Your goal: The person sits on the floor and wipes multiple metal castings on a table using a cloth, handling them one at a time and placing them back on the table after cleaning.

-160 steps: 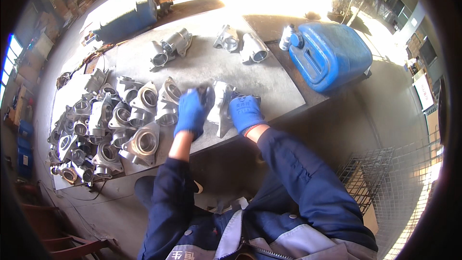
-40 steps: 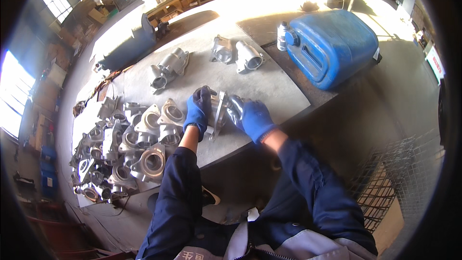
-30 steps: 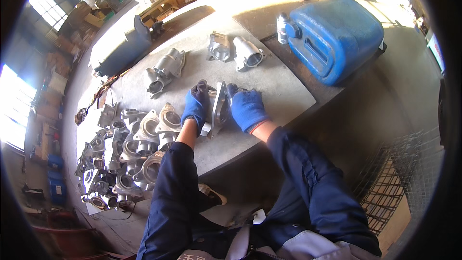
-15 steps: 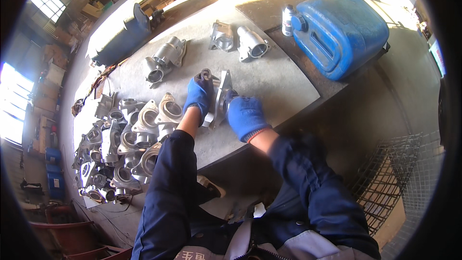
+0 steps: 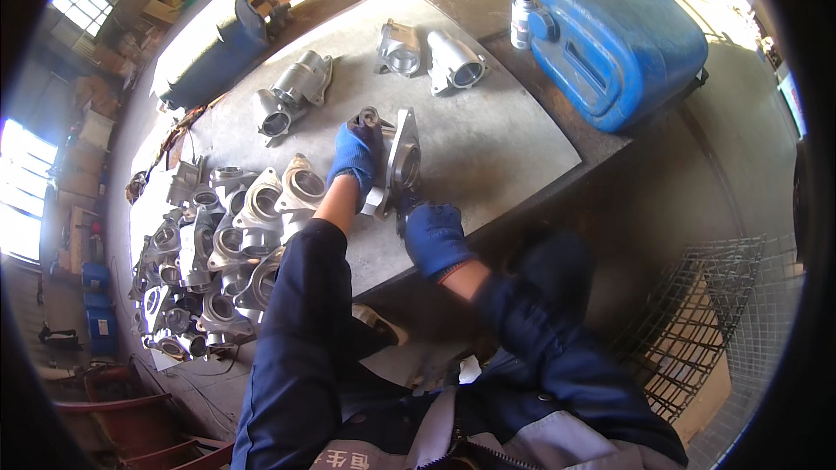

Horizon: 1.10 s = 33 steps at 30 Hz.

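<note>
My left hand [image 5: 355, 157], in a blue glove with a dark palm, is closed around the body of a silvery metal casting [image 5: 403, 155]. The casting stands on the sheet-topped table, its flat flange turned toward the right and its round bore showing. My right hand [image 5: 435, 239], gloved the same way, is closed at the lower edge of that flange, near the table's front edge. Its dark fingertips reach the flange, and whatever they may hold is too dark to make out.
Many similar castings [image 5: 228, 244] crowd the table's left side. Further back lie joined tubular castings [image 5: 296, 91] and two more castings [image 5: 457, 65]. A blue jerrycan [image 5: 623, 52] and a spray can [image 5: 521, 22] stand at the right. Wire racks [image 5: 688, 331] sit low on the right.
My right hand has moved down toward me along the flange, uncovering more of its bore. My left hand keeps its hold on the casting.
</note>
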{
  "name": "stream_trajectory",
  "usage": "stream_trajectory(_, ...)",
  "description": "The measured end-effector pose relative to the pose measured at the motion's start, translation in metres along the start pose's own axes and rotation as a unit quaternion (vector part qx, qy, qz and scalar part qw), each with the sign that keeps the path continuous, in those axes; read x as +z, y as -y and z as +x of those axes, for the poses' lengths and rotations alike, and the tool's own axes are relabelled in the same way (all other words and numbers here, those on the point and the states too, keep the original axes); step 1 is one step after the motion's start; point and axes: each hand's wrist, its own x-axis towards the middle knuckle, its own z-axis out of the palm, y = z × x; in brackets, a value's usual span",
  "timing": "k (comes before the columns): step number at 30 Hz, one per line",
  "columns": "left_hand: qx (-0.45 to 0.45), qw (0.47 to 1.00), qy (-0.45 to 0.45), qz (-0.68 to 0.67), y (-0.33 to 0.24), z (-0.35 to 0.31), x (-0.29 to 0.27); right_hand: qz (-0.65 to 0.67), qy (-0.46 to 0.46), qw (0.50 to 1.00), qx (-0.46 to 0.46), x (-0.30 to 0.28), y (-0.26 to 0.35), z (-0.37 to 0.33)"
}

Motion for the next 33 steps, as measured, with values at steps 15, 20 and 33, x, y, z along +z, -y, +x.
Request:
stream_trajectory(15,0.083,0.993,-0.052,0.057,0.067,0.038,0.026,0.110,0.098,0.985,-0.095,0.044,0.041,-0.103)
stream_trajectory(20,-0.073,0.994,0.066,-0.049,0.027,0.001,0.010,0.109,-0.163,0.975,-0.106,-0.032,-0.039,-0.049)
stream_trajectory(33,-0.229,0.904,0.202,-0.298,-0.006,-0.044,-0.008,0.519,-0.080,0.850,-0.040,0.075,-0.052,-0.006)
